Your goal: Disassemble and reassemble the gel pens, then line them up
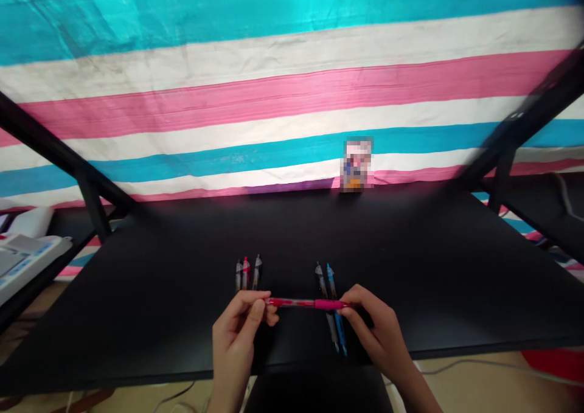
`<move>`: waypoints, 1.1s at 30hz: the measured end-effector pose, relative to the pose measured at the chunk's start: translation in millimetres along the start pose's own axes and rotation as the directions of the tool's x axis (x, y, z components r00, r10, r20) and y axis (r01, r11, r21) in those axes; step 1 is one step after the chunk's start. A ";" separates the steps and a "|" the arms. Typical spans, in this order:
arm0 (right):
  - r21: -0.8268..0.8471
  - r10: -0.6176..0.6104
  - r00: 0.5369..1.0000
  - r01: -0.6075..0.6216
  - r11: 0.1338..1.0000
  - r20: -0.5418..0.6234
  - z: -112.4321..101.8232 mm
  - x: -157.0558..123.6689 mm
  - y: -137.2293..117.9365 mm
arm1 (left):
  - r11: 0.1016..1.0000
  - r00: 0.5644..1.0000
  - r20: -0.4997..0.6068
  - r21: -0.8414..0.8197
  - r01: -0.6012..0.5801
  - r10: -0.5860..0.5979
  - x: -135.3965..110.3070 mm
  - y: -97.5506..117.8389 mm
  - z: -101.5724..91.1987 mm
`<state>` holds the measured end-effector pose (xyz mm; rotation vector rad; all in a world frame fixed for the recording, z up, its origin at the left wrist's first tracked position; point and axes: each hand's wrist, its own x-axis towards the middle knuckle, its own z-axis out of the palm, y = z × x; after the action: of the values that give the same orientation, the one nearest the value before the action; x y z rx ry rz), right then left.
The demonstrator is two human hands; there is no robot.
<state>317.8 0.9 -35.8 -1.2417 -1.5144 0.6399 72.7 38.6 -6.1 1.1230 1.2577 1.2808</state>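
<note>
Behind the black surface point(182, 242) hangs a striped plastic sheet point(274, 106) in turquoise, white and pink, which looks brightest near its top. A black left beam point(50, 138) and a black right beam point(524, 124) stand slanted. Below, the floor point(483, 395) is pale beige.
</note>
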 end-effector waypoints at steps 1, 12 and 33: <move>0.001 -0.003 1.000 0.003 1.000 0.007 0.2 -0.3 0.2 | 1.000 1.000 0.001 0.007 -0.003 0.003 0.1 0.0 -0.2; 0.020 -0.063 0.997 0.062 0.998 0.048 3.1 5.7 -6.4 | 0.985 0.995 -0.018 0.146 -0.094 0.098 5.5 3.7 5.8; -0.032 -0.153 0.987 0.155 0.987 0.037 8.1 8.2 -5.3 | 0.958 0.994 -0.003 -0.269 -0.103 0.107 12.2 15.9 61.1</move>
<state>308.9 8.3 -30.8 -1.1313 -1.6387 0.5379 131.7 56.7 11.8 1.0097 0.9900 1.4731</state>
